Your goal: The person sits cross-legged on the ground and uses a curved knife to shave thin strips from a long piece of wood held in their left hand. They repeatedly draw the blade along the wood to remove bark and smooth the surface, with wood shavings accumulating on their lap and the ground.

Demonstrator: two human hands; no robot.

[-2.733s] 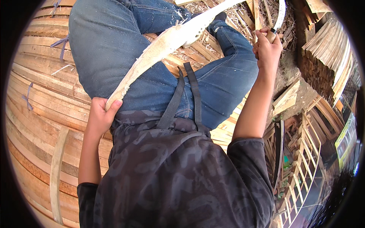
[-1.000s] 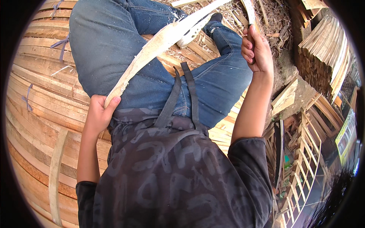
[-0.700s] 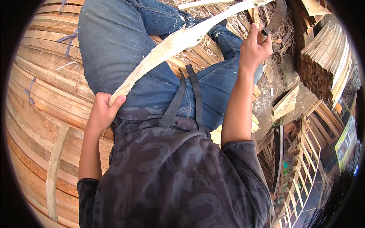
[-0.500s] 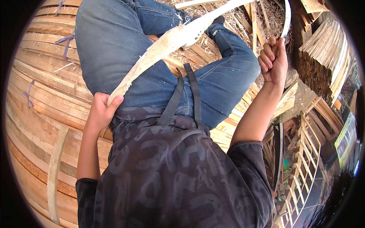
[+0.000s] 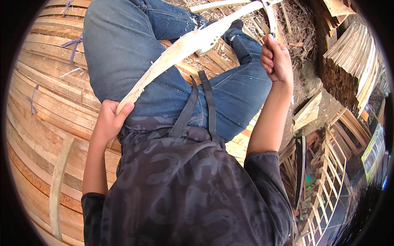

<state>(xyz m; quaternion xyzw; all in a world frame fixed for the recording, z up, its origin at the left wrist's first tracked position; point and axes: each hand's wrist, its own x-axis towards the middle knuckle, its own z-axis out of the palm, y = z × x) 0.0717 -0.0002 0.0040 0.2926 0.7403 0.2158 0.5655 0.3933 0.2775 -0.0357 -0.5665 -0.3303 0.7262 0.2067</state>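
Note:
My left hand (image 5: 111, 119) is closed around the near end of a long pale piece of wood (image 5: 178, 48). The wood slants up and to the right across my lap, wide in the middle with rough, splintered edges and several small dark holes. My right hand (image 5: 278, 59) is wrapped round the handle of a knife, mostly hidden in the fist. Its long, narrow blade (image 5: 271, 18) points away from me and meets or crosses the far end of the wood at the top edge; contact cannot be made out.
Bundled wooden slats (image 5: 53, 106) tied with purple strips lie at my left. Shavings and loose sticks (image 5: 295, 24) litter the ground ahead. Stacked thin boards (image 5: 349, 61) stand at the far right, with a ladder-like wooden frame (image 5: 328, 184) nearer. My jeans (image 5: 123, 49) lie under the wood.
My right hand has moved left and slightly nearer, bringing the blade from right of the wood to its far end. My left hand and the wood have hardly moved.

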